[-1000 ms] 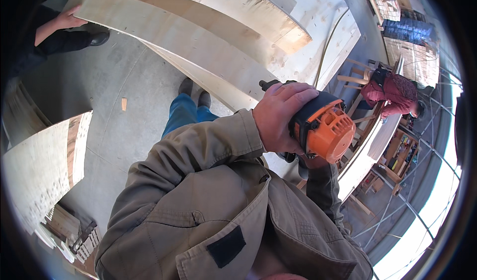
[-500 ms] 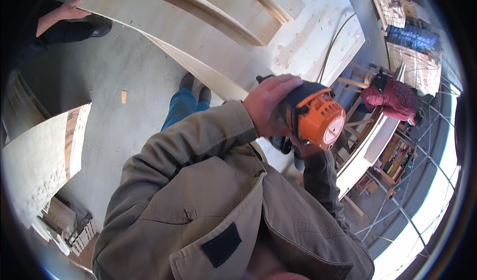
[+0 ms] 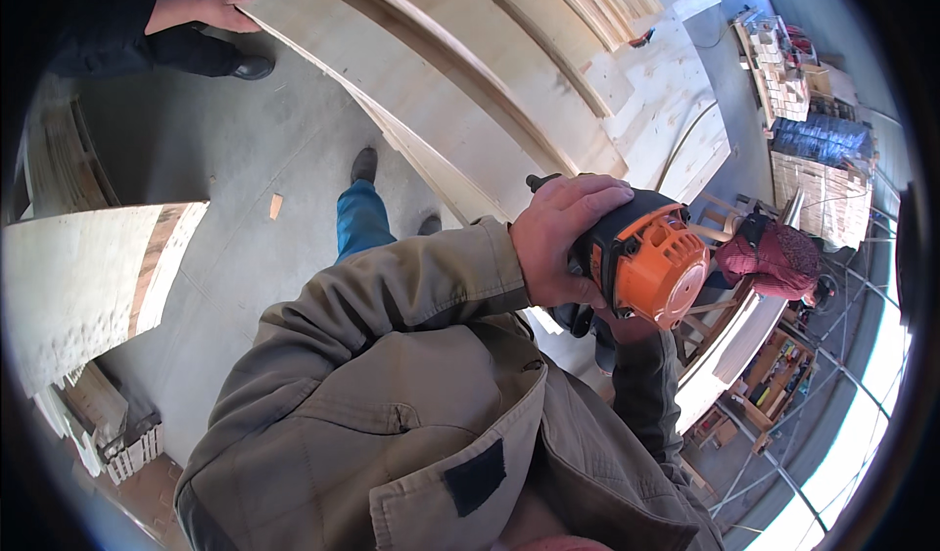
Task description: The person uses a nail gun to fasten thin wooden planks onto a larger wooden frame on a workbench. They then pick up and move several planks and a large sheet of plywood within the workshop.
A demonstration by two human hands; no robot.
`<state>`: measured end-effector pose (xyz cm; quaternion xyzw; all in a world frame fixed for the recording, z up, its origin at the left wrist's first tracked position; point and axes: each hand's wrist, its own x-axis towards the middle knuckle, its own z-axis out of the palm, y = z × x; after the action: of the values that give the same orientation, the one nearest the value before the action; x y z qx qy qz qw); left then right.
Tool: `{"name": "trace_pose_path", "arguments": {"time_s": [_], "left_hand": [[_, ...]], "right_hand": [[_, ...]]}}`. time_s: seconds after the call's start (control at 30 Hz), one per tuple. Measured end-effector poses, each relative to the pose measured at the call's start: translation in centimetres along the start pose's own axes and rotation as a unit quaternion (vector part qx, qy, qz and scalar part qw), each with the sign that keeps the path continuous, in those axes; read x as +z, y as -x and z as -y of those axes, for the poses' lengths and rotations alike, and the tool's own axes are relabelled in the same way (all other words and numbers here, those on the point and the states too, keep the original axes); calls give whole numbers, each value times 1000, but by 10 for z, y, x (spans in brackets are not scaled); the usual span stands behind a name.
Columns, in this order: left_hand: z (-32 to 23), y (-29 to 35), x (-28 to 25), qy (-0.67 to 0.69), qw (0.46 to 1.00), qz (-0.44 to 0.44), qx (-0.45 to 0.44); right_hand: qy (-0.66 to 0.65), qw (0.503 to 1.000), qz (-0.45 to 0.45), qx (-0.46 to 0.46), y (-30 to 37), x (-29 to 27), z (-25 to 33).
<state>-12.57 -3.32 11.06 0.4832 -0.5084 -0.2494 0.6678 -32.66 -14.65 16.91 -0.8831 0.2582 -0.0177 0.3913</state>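
Both my hands are on an orange-and-black power tool (image 3: 671, 272) that looks like a router, at the edge of a large pale plywood sheet (image 3: 446, 174). My left hand (image 3: 568, 243) wraps over its dark body, fingers closed across the top. Below the tool's orange vented motor cap, my right hand (image 3: 632, 328) is mostly hidden, with its fingers out of sight behind the housing. A dark knob (image 3: 541, 182) sticks out past my left hand. The tool's base and its contact with the wood cannot be seen.
Wooden strips (image 3: 534, 47) lie along the sheet, and a cable (image 3: 685, 140) curves over it. Another person's hand (image 3: 220, 10) grips the sheet's far-left edge. A person in dark red (image 3: 769, 262) bends at a bench on the right. Stacked boards (image 3: 83, 277) stand left.
The whole view has shifted, so the sheet, strips and tool sit lower and further right. My feet show further apart. My left hand keeps its hold on the tool.
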Motion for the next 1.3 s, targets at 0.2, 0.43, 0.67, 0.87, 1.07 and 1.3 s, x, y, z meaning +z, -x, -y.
{"name": "trace_pose_path", "arguments": {"time_s": [0.2,0.43,0.67,0.87,1.07,1.3], "left_hand": [[-3,-15,-95,8,999,-36,18],[7,-23,-189,1,997,-76,12],[71,-9,-224,44,994,-98,-16],[78,-19,-230,70,995,-72,5],[81,-28,-230,93,993,-66,8],[102,-22,-237,82,994,-69,-26]], "right_hand": [[100,990,21,-94,-80,24,64],[90,993,45,-69,-160,53,110],[225,964,83,-111,-217,97,101],[146,983,34,-103,-225,97,108],[225,968,70,-87,-226,78,114],[161,980,90,-78,-239,89,102]]}}
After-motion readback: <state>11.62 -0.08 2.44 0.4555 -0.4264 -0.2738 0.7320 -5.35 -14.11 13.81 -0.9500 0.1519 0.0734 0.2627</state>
